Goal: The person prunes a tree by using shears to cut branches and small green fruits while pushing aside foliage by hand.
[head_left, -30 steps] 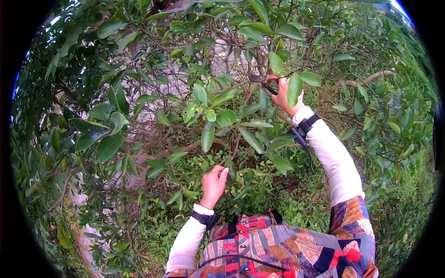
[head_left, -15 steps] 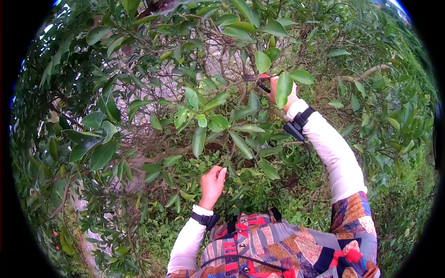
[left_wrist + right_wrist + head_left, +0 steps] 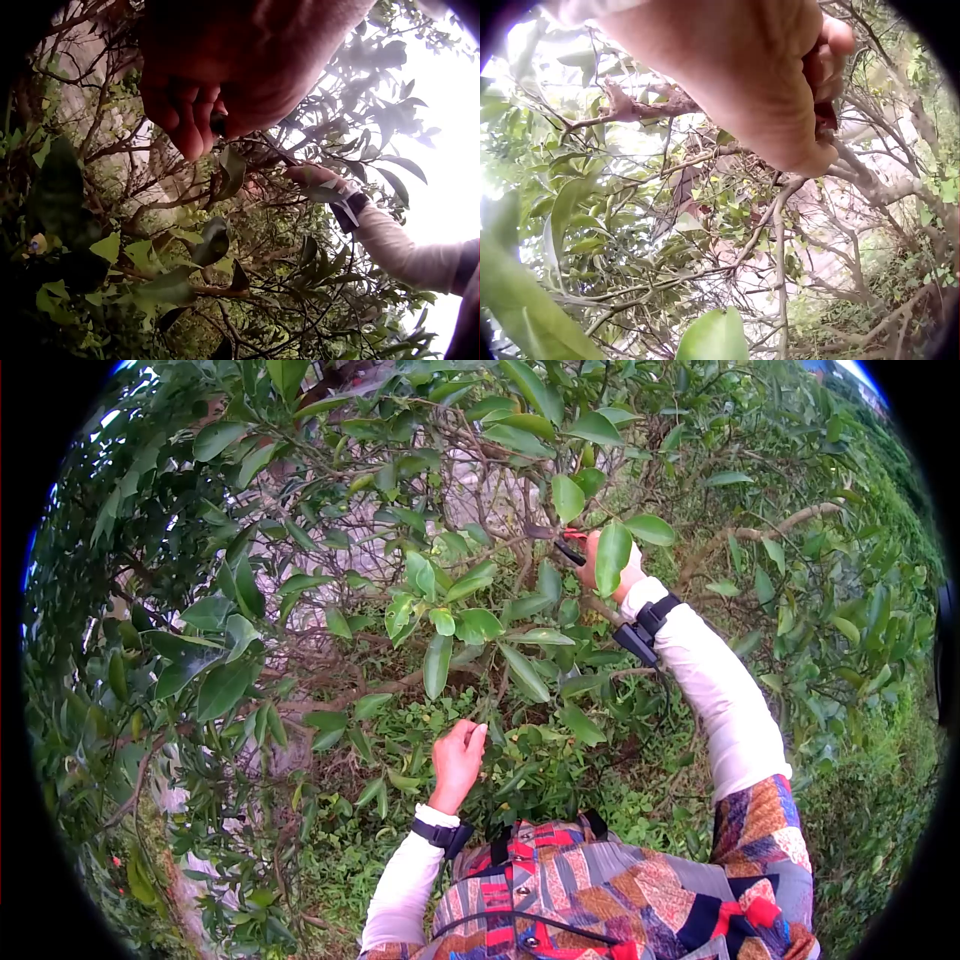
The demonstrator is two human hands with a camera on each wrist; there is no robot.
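In the head view my right hand (image 3: 613,565) reaches forward into the tree and grips pruning shears (image 3: 569,551) with red and black handles. Their dark blades lie among thin branches, and a broad green leaf (image 3: 612,560) covers part of that hand. The right wrist view shows the fingers (image 3: 826,71) curled, with a bit of red between them near a branch (image 3: 862,176). Lower down, my left hand (image 3: 458,765) has its fingers bent against the thumb, pinching a thin twig (image 3: 487,710) below a leaf cluster. Its grip is mostly hidden in the left wrist view.
Leafy branches surround both arms. A thick bare branch (image 3: 800,515) runs to the right of the right hand. Large leaves (image 3: 228,685) hang at the left, and low green plants (image 3: 640,800) cover the ground near the patchwork shirt (image 3: 600,890).
The head view has shifted slightly, moving the foliage left. The shears' red handle has come closer to the black one. The left hand keeps nearly the same pose.
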